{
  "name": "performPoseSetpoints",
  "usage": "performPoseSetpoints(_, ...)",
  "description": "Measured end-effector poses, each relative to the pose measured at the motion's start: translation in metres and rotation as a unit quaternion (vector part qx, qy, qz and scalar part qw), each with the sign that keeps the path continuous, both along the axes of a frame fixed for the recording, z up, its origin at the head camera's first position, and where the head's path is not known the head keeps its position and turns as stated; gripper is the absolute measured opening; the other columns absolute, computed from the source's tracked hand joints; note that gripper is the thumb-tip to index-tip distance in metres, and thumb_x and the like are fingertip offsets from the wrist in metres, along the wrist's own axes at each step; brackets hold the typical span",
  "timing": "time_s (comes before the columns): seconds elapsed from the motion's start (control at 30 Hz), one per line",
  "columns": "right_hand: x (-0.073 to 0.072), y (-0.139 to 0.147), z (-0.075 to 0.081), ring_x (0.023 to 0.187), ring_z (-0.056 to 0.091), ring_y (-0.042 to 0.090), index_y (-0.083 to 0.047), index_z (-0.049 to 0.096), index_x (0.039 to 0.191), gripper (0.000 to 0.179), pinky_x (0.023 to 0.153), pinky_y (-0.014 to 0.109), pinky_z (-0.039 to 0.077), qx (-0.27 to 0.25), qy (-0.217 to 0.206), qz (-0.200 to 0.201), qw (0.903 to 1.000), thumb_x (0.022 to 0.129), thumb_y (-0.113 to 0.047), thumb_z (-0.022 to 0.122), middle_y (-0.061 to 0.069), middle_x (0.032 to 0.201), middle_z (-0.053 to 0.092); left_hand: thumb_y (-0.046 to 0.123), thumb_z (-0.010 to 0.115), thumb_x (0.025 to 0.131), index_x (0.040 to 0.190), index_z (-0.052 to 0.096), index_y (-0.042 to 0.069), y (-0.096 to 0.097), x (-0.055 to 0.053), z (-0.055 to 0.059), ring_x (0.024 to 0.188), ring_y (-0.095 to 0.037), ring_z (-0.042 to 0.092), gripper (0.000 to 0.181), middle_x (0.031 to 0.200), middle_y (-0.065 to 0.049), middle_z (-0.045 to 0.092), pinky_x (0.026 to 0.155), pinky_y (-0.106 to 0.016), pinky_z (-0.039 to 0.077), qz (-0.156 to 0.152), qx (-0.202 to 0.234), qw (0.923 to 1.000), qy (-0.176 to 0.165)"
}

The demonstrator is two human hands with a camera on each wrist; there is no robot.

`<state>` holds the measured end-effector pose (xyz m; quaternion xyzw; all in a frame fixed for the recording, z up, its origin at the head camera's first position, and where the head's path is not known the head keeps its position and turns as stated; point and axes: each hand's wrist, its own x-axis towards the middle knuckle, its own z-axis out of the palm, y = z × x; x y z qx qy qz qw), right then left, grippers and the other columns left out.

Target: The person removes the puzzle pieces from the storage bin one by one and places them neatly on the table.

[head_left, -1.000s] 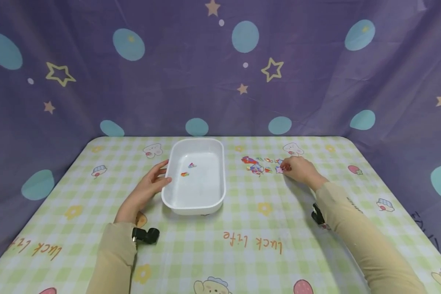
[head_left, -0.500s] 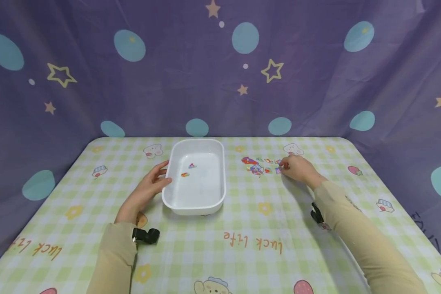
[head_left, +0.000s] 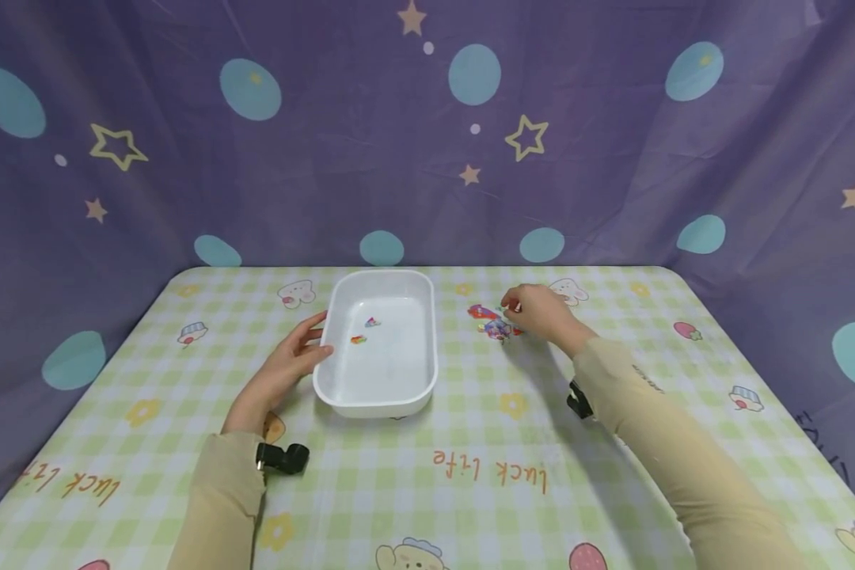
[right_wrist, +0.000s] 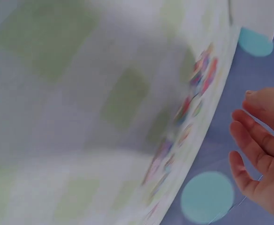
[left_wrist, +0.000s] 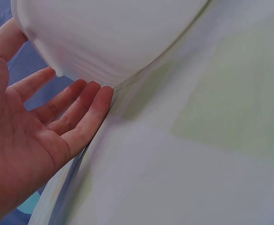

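My left hand (head_left: 288, 364) rests at the left side of a white rectangular tray (head_left: 427, 372); its thumb lies at the rim. In the left wrist view, extended fingers (left_wrist: 97, 108) meet the tray's outer wall. Inside the tray lie two small colourful stickers, one pinkish (head_left: 373, 322) and one orange (head_left: 358, 340). My right hand (head_left: 541, 313) hovers over a group of bright sticker-like pieces, among them a red one (head_left: 480, 312) and a bluish one (head_left: 497, 328). The right wrist view shows its fingers loosely bent, nothing visible between them, above the scattered pieces (right_wrist: 184, 133).
A green-and-white checked cloth (head_left: 463, 507) with cartoon prints and lettering covers the table. Behind the far edge hangs a purple curtain (head_left: 356, 174) with stars and teal ovals. Each sleeve carries a small black wrist device, the left one (head_left: 283, 457) close to the cloth.
My right hand has moved left across the group of pieces, from its right end toward the middle, and now covers some of them. The left hand and tray have stayed put.
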<state>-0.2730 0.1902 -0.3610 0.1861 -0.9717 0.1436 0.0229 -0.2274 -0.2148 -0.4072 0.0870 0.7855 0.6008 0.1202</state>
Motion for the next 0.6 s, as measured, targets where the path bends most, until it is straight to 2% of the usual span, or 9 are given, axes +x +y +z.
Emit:
performPoseSetpoints(0.3,-0.005,-0.043,0.013,0.080,0.060,0.018,-0.008,0.068,0.100,0.020,0.073,0.035,0.048,-0.023,0.013,0.032,0.9991,0.084,-0.018,0.063,0.004,0.091,0.066,0.025,0.056,0.090,0.146,0.018,0.025,-0.001,0.002,0.002,0.120,-0.032,0.041,0.067,0.140,-0.017,0.032,0.083,-0.030,0.047,0.002,-0.003,1.0000,-0.002)
performPoseSetpoints(0.6,-0.004,-0.074,0.023,0.078,0.061,0.015,-0.010,0.067,0.099,0.018,0.072,0.031,0.049,-0.041,0.023,0.067,0.9966,0.085,-0.020,0.061,0.003,0.090,0.066,0.027,0.058,0.089,0.146,0.018,0.025,0.000,0.001,0.001,0.119,-0.031,0.043,0.069,0.140,-0.017,0.032,0.083,-0.030,0.048,-0.002,0.000,1.0000,-0.001)
